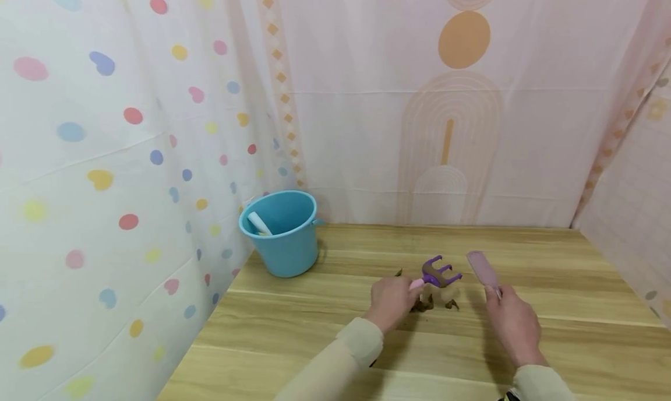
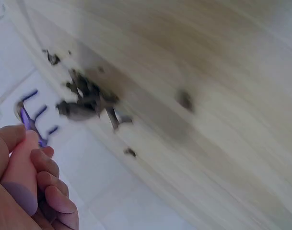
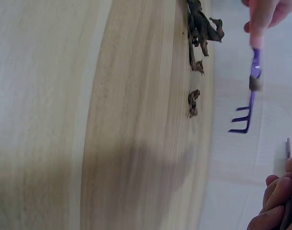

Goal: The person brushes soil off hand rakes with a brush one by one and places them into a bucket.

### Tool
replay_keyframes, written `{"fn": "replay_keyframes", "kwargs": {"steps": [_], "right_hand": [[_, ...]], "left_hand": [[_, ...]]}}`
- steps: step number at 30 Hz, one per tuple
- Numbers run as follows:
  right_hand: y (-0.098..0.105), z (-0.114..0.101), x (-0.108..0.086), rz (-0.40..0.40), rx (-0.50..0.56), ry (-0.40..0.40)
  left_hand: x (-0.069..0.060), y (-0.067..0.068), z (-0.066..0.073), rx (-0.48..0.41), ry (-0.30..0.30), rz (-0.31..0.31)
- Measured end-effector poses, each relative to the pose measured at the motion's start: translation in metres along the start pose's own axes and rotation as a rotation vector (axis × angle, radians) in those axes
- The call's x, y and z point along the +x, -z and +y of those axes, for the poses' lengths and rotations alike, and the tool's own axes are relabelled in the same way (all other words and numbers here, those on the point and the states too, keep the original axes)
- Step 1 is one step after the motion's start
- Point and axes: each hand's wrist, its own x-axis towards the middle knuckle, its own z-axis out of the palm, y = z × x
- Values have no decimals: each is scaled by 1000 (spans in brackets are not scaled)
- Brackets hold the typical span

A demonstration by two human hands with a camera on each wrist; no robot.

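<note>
My left hand (image 1: 392,303) grips the pink handle of a small hand rake (image 1: 440,274) with purple tines, raised above the table. A brown bit shows on the rake head. Below it lie dried brown leaves (image 2: 86,98), curled and heaped on the wood, with a few loose pieces apart. One such leaf piece (image 3: 193,103) lies near the heap in the right wrist view. To the right, my right hand (image 1: 516,324) holds a flat mauve blade-like tool (image 1: 483,268) by its narrow end; its exact kind is unclear. The tool is also above the table, apart from the rake.
A light-blue bucket (image 1: 288,254) stands at the table's back left, with a white roll-shaped object (image 1: 259,222) inside. Patterned curtains (image 1: 356,139) hang behind and beside the wooden table (image 1: 582,290).
</note>
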Motion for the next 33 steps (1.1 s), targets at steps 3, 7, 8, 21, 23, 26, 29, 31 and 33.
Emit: {"fn": "replay_keyframes", "kwargs": {"steps": [3, 7, 8, 21, 23, 26, 29, 31, 33], "right_hand": [[-1, -7, -1, -7, -2, 16], [-6, -17, -4, -9, -20, 74], [-8, -20, -4, -3, -24, 102], [-40, -56, -15, 3, -85, 422], [-43, -60, -16, -12, -113, 438], [-47, -62, -17, -2, -159, 433], [-49, -63, -16, 25, -181, 404], [-49, -64, -15, 28, -184, 391], [-50, -63, -14, 21, -181, 376]], "left_hand": [[-8, 11, -14, -2, -40, 63], [-19, 23, -24, 38, -57, 133], [-22, 26, -25, 41, -60, 143], [-38, 23, -32, 89, -137, 179], [-40, 21, -31, 120, -153, 202], [-41, 20, -28, 198, -179, 231], [-43, 19, -26, 267, -190, 238], [-43, 20, -24, 287, -190, 231], [-44, 20, -23, 292, -185, 224]]}}
